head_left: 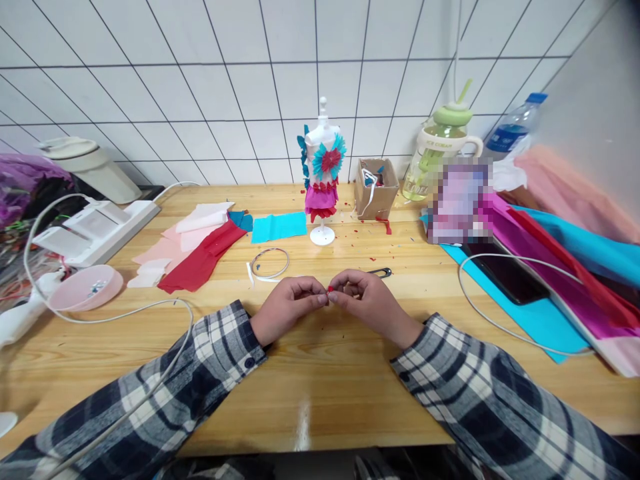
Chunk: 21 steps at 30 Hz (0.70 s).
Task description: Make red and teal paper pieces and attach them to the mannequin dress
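My left hand and my right hand meet fingertip to fingertip above the table. Between them is a tiny red piece, mostly covered by the fingers, so its kind cannot be made out. Both hands pinch at it. By my right hand lies a small black tool with a looped end, partly hidden. Left of my left hand lie a coil of thin wire and a white strip. Behind the hands stands a small white dress form wearing a magenta ruffled skirt and a blue-and-red paper flower.
Crepe paper sheets in red, pink and turquoise lie at left. A cardboard box, green-lidded bottle, black phone and paper rolls stand or lie right. A pink bowl, power strip and white cables occupy the left side.
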### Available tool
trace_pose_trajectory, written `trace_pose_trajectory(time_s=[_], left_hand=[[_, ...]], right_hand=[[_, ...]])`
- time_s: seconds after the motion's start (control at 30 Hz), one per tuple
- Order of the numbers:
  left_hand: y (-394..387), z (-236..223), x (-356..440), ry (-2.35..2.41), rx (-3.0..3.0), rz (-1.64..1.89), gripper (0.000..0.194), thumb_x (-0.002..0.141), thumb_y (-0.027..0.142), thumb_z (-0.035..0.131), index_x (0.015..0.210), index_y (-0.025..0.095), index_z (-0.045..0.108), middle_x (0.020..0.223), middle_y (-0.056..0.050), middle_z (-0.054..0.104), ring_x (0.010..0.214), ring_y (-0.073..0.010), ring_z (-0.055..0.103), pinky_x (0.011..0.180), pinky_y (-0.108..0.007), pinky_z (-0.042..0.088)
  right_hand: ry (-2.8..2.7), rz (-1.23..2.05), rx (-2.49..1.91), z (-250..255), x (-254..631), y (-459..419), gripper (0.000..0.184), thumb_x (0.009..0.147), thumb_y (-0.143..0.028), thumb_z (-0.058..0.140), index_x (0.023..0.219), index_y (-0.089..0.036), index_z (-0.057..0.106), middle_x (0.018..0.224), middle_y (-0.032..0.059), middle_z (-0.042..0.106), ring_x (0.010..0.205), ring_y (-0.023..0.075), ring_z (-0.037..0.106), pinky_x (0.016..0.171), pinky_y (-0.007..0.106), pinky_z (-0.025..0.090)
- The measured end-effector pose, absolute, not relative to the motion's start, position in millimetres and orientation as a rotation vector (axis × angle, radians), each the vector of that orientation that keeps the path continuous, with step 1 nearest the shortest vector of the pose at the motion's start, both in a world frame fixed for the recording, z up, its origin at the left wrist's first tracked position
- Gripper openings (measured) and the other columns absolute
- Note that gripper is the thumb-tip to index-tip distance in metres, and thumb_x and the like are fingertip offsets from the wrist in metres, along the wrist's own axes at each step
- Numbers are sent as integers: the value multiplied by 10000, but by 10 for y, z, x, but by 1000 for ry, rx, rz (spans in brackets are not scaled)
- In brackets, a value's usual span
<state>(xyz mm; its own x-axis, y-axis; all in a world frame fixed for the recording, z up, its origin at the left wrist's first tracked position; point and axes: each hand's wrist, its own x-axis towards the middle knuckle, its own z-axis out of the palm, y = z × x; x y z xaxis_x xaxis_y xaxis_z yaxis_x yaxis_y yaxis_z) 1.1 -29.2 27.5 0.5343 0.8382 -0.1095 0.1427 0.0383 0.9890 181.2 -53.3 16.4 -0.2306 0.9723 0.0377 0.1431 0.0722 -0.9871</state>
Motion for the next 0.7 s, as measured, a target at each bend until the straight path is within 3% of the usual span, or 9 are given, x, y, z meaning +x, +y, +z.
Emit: trace_pose_trajectory(time_s=[0.13, 0.3, 0.57, 0.7], left_hand=[[-287, 261, 8, 895, 1497, 662, 261, 731, 403, 666, 708, 147, 622, 677, -6, 614, 648, -127, 523, 627, -242, 415], [-251, 236, 2, 1018, 1583, 769, 239, 748, 381, 657, 738, 145, 619, 710, -13, 620, 684, -138, 545, 658, -248, 431], [-245, 235, 7, 1102, 1821, 710, 198, 760, 357, 642, 746, 159, 646, 746, -31, 646, 733, -170, 579, 705, -274, 447], [-261, 258, 8, 975, 1884, 711, 264, 766, 345, 642, 966, 173, 656, 863, -46, 649, 829, -186, 589, 791, -297, 451]], right_hand=[[-1495, 1319, -1150, 161, 1834, -520, 214, 749, -384, 662, 807, -182, 617, 660, -30, 559, 503, 68, 401, 450, 207, 329], [-1420, 1372, -1163, 178, 1867, -505, 358, 745, -431, 669, 1021, -206, 632, 777, -17, 569, 464, 53, 405, 389, 198, 340], [-1453, 1163, -1291, 157, 1829, -503, 170, 748, -346, 645, 786, -181, 662, 679, 2, 628, 511, 91, 455, 458, 223, 370], [-1524, 1111, -1320, 151, 1827, -503, 108, 752, -287, 613, 747, -184, 643, 654, -3, 618, 545, 104, 485, 500, 229, 380]])
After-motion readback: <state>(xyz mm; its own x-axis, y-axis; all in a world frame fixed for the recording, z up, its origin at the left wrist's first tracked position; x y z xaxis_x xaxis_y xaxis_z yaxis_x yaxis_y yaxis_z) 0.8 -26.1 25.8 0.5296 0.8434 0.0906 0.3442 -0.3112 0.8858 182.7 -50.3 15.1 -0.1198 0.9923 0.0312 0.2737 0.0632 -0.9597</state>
